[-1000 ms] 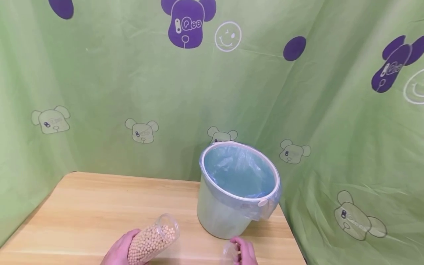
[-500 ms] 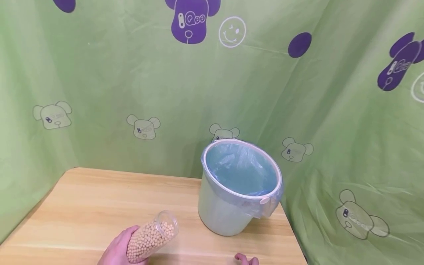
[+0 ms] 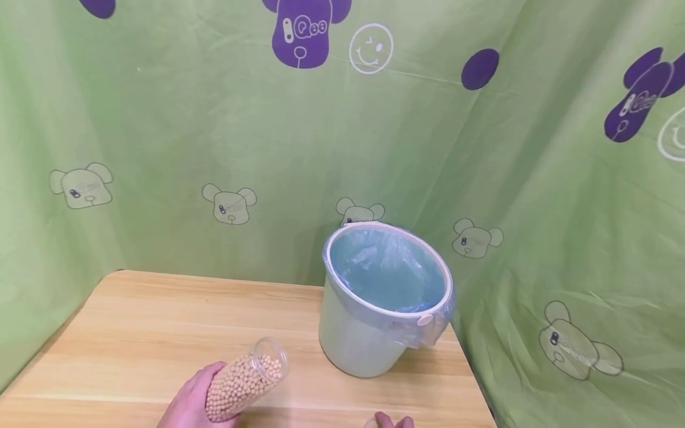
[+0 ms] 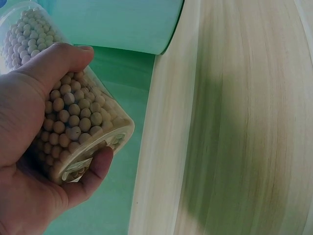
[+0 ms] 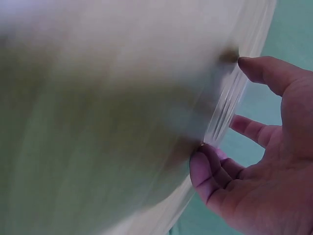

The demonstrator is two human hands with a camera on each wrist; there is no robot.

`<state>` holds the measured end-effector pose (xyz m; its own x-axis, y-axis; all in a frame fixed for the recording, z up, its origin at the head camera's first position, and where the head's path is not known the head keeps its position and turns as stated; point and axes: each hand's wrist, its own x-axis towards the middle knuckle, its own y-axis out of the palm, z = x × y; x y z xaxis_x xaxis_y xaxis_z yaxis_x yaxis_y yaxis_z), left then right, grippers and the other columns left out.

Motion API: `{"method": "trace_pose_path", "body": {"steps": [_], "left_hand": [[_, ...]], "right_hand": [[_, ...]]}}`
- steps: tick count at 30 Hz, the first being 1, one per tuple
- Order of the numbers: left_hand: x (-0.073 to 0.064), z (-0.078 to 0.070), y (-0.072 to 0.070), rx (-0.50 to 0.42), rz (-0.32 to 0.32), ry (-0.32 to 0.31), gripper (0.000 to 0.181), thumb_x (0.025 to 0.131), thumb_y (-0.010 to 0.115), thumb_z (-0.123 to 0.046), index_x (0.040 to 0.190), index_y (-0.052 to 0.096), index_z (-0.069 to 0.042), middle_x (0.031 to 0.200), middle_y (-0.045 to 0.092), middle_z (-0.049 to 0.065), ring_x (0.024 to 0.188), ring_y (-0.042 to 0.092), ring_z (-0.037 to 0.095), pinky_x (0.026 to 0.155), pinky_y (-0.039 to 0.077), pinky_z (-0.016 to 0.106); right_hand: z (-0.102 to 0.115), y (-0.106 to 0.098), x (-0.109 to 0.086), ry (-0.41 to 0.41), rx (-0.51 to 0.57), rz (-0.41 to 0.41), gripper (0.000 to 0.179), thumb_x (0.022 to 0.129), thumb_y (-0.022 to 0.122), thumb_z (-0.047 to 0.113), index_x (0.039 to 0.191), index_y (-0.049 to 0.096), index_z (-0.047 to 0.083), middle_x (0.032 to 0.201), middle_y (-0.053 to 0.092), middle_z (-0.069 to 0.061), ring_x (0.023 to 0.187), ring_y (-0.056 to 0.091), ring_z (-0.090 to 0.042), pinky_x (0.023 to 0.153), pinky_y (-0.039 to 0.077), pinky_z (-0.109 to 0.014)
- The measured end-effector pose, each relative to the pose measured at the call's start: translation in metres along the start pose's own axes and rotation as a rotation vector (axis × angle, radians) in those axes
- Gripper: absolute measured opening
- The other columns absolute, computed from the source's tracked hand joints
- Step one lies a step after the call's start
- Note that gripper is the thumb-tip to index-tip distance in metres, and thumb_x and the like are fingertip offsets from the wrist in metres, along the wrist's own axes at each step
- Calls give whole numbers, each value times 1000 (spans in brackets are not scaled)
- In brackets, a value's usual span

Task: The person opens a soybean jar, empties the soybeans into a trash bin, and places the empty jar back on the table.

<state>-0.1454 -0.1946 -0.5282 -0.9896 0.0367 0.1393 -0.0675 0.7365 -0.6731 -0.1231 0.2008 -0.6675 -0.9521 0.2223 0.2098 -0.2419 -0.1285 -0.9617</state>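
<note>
A clear plastic jar (image 3: 243, 383), filled with round beige beans, tilts in my left hand (image 3: 194, 399) above the table. Its mouth is uncovered and points up and to the right. In the left wrist view, the thumb of my left hand (image 4: 36, 117) lies along the jar's side, and a finger curls under its base. At the head view's lower edge, my right hand (image 3: 394, 421) is mostly out of frame. In the right wrist view, a clear ribbed lid (image 5: 226, 107) lies low at the tabletop, between the thumb and fingers of my right hand (image 5: 274, 132), which pinch its edge.
Beyond the right hand, a pale green bucket (image 3: 358, 339) with a translucent bag liner stands at the table's back right. Green printed cloth (image 3: 278, 131) hangs behind and at both sides of the wooden table (image 3: 160, 321).
My right hand has lowered with the lid toward the near table edge, leaving most of it outside the head view. The left hand holds the jar nearly still.
</note>
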Motion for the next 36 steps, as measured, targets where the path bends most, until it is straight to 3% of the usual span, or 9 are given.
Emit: {"method": "trace_pose_path", "body": {"steps": [4,7,13,16,19,24,30,33,36], "left_hand": [[-2,1,4,41,-81,75,92,49,99,-32,128,58,-8,113,70,3,103,68,24,89,59,49],[-2,0,5,66,-117,88,92,50,99,-32,128,58,-8,113,70,3,102,68,25,89,59,50],[-3,-2,2,69,-127,88,93,50,99,-34,129,58,-9,114,70,2,103,68,26,90,59,51],[-4,-2,0,64,-125,103,96,50,99,-35,131,56,-6,117,70,10,105,68,32,90,58,56],[-4,-2,-2,56,-121,118,100,51,98,-36,134,52,-4,118,69,17,105,68,38,89,57,61],[-2,-4,-4,80,-157,167,104,52,98,-36,134,46,0,116,67,25,99,68,42,83,58,62],[4,-11,-10,71,-157,150,96,53,98,-32,131,49,-4,115,68,20,100,69,38,83,58,61],[10,-17,-11,78,-176,186,93,53,98,-30,129,52,-4,113,70,17,99,69,36,83,58,61],[17,-23,-13,88,-205,228,93,53,98,-28,129,53,-4,110,70,16,97,70,34,83,59,59]], "right_hand": [[8,-20,-6,-50,-26,-89,64,57,84,64,112,70,35,81,33,5,67,31,-9,60,21,-22],[12,-33,-5,-49,28,-89,65,60,81,70,114,69,35,78,31,6,65,29,-8,59,18,-21],[16,-68,3,-10,59,144,102,49,58,100,125,64,32,89,42,2,74,41,-14,61,34,-28],[14,-94,14,-34,62,278,104,51,67,93,132,59,28,100,51,-3,83,50,-20,66,46,-42],[10,-118,23,-48,95,325,96,59,78,78,136,57,25,110,56,-7,93,57,-25,72,50,-52],[-1,-149,34,-18,108,264,89,66,81,68,139,56,23,122,59,-12,103,61,-32,78,54,-54],[-23,-169,53,-37,219,151,77,82,77,54,146,49,20,137,51,-20,111,63,-41,87,56,-61],[-32,-179,64,-68,294,75,71,89,75,40,148,45,15,139,46,-24,118,59,-46,95,53,-64],[-38,-193,78,-69,326,48,71,93,70,40,151,41,11,140,42,-28,122,55,-51,99,48,-68]]}}
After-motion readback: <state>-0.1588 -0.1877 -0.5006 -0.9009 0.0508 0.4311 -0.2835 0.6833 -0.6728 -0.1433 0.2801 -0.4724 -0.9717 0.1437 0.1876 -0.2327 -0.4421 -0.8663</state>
